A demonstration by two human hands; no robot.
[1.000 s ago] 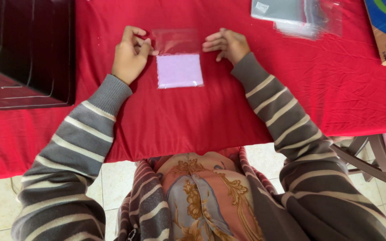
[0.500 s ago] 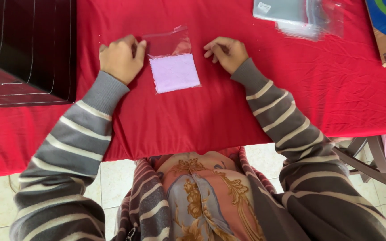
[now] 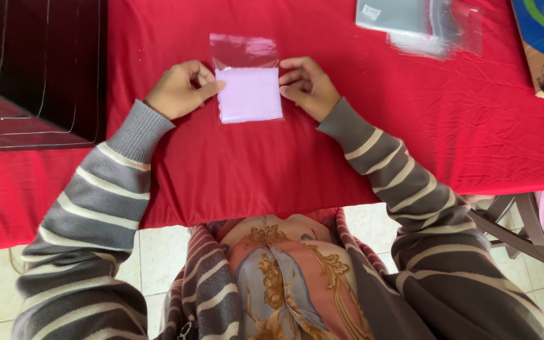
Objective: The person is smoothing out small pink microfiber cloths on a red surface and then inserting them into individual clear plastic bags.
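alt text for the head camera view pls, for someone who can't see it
Seen from above, a person's left hand and right hand pinch the two sides of a clear plastic bag holding a pale pink square on a red tablecloth. More clear bags lie at the top right.

Clear plastic bag (image 3: 247, 79) lies flat on the red tablecloth (image 3: 284, 164), long axis pointing away from the person. Inside it: a pale pink square pad (image 3: 250, 94), flat, filling the bag's near part. Far part of the bag is see-through, slightly crinkled, glare on it, red showing through. Bag sits toward the cloth's far side, well left of the stack of clear bags (image 3: 420, 25) on the same cloth.
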